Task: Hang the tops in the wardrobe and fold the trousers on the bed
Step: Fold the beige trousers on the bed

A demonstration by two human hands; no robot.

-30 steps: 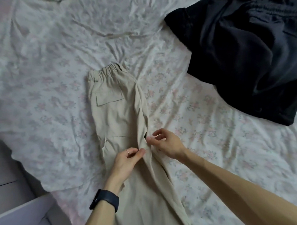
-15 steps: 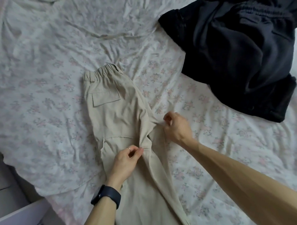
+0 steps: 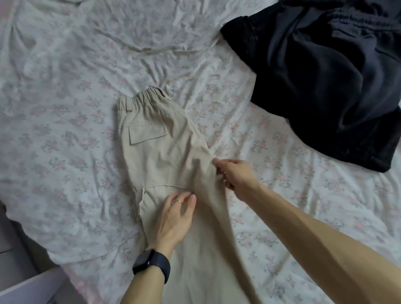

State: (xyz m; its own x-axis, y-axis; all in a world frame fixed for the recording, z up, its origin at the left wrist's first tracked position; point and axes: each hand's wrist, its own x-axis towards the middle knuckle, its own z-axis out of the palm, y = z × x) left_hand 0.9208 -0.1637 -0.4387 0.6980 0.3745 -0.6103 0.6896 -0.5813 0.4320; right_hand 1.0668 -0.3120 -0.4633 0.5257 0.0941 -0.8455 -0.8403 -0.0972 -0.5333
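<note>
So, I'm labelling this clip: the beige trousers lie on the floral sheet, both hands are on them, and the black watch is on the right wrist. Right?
No: the head view shows the black watch on the left wrist. The beige trousers do lie on the floral sheet, left hand and right hand on them.

Beige cargo trousers (image 3: 156,158): folded in half lengthwise, flat on bed (image 3: 56,135), elastic waistband at far end, flap pocket up, legs toward near edge. Dark clothes heap (image 3: 325,82): crumpled, far right, apart.

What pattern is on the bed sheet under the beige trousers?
The bed sheet is white with small faded pink flowers, clearest in the head view.
</note>
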